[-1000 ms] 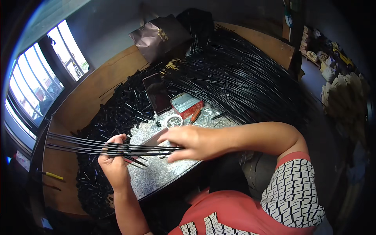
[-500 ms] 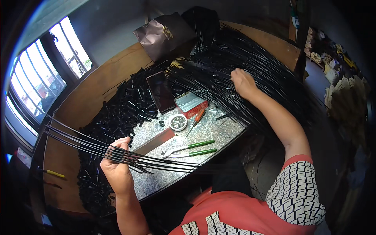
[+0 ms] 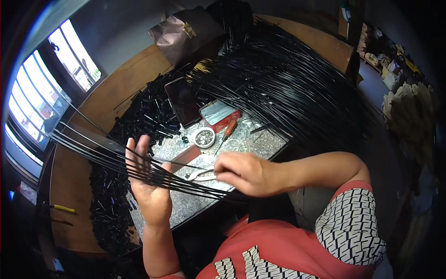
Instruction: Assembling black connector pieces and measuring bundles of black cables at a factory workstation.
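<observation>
A bundle of thin black cables (image 3: 97, 151) lies across the palm of my left hand (image 3: 151, 186), whose fingers are raised and loosely extended, with the thumb on the near side. The bundle hangs in the air over the speckled worktop (image 3: 186, 211). To its right, my right hand (image 3: 246, 174) is closed in a pinch at the end of a single black cable that runs back through the left hand. The fingertips are partly blurred. Pliers (image 3: 203, 176) lie under the right hand, which hides their green handles.
A white bowl (image 3: 212, 143) of small metal pieces, a screwdriver (image 3: 230, 128), a phone (image 3: 182, 100) and a red box (image 3: 234, 118) lie beyond my hands. Black tubular parts (image 3: 144, 114) heap up at left, more cables (image 3: 302, 88) at far right. A paper bag (image 3: 186, 37) stands behind.
My right hand has come from the cable pile down and left to the bundle, with a cable in it. The left hand's fingers have loosened and straightened. The view has shifted slightly.
</observation>
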Available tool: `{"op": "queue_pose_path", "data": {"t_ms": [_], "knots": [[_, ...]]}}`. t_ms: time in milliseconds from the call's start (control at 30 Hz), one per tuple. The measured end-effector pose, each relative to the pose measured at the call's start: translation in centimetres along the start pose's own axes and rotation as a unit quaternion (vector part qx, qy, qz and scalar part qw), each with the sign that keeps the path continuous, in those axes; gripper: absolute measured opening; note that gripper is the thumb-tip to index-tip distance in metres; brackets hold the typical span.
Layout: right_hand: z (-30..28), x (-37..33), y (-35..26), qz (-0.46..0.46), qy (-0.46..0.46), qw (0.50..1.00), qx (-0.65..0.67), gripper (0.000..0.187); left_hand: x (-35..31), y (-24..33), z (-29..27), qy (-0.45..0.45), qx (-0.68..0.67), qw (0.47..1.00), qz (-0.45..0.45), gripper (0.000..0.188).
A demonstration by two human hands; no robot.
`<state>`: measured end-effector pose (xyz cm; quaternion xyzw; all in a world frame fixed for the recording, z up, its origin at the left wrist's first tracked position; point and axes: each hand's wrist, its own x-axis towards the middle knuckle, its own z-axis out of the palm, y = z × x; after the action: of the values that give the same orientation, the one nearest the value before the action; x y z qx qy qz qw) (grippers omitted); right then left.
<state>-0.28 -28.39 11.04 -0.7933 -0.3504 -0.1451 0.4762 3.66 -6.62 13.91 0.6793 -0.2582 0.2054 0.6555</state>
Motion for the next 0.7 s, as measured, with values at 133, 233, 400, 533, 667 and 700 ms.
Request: {"op": "queue_pose_path", "data": {"t_ms": [133, 233, 400, 533, 667, 700], "knots": [[0.2, -0.5, -1.3, 0.016, -0.039, 0.999, 0.034, 0.014, -0.6, 0.4, -1.4, 0.005, -0.056, 0.995, -0.079, 0.038], [-1.4, -0.4, -0.8, 0.099, -0.08, 0.99, 0.067, 0.012, -0.8, 0.7, -1.8, -0.002, -0.098, 0.991, -0.095, 0.03], [-7.3, 0.7, 9.1, 0.212, 0.134, 0.95, -0.188, 0.021, -1.4, 1.0, -2.7, -0.001, -0.091, 0.992, -0.084, 0.023], [-10.6, -1.1, 14.8, 0.28, 0.058, 0.872, -0.396, 0.018, -1.3, 1.3, -2.4, 0.001, -0.09, 0.993, -0.072, 0.014], [-10.4, -0.6, 16.2, 0.326, 0.021, 0.85, -0.413, 0.02, -1.7, 1.7, -2.7, 0.004, -0.061, 0.996, -0.071, 0.009], [-10.6, -0.4, 16.4, 0.324, 0.019, 0.852, -0.411, 0.02, -1.8, 1.8, -2.8, 0.002, -0.054, 0.997, -0.063, 0.009]]}}
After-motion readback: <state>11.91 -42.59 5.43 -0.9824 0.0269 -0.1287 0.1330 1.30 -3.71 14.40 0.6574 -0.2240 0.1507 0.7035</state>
